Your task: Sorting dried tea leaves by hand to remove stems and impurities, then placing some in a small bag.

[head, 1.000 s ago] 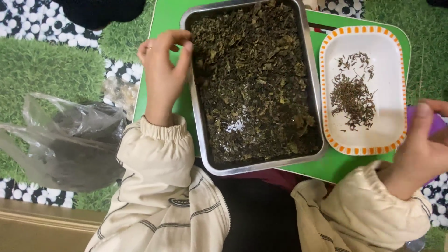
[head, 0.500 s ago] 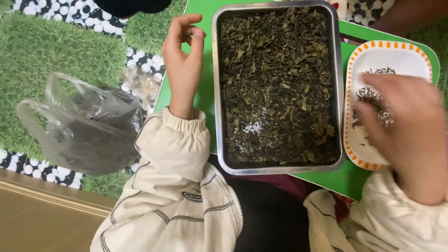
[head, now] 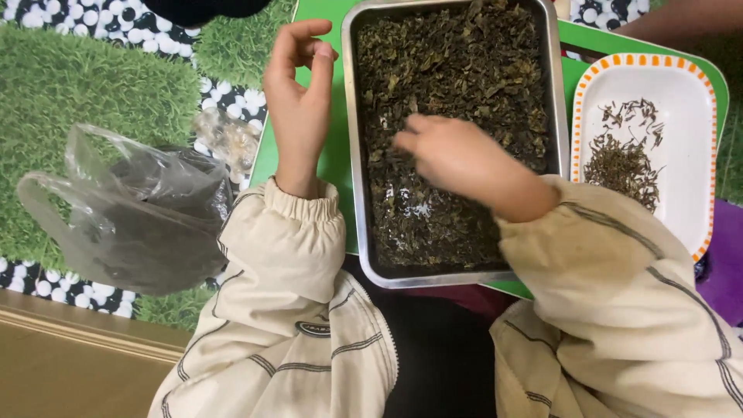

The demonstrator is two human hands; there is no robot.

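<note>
On the green mat at left lies a crumpled plastic bag (head: 128, 213). Left hand (head: 298, 108) hovers beside the metal tray (head: 352, 155), fingers loosely curled, holding nothing. Right hand (head: 457, 159) rests in the dried leaves (head: 457, 70), fingertips pinching; contents indiscernible. White dish (head: 681, 101) holds sorted stems.

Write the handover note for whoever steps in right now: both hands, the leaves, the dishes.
Left hand: raised beside the tray, fingers curled, holding nothing visible.
Right hand: down in the rectangular steel tray, fingertips on the dark dried leaves.
White orange-rimmed oblong dish, right of the tray: holds a small pile of picked stems.
Crumpled clear plastic bag lies left on the mat.
Done: few stems set aside. Left: the tray is mostly full.
</note>
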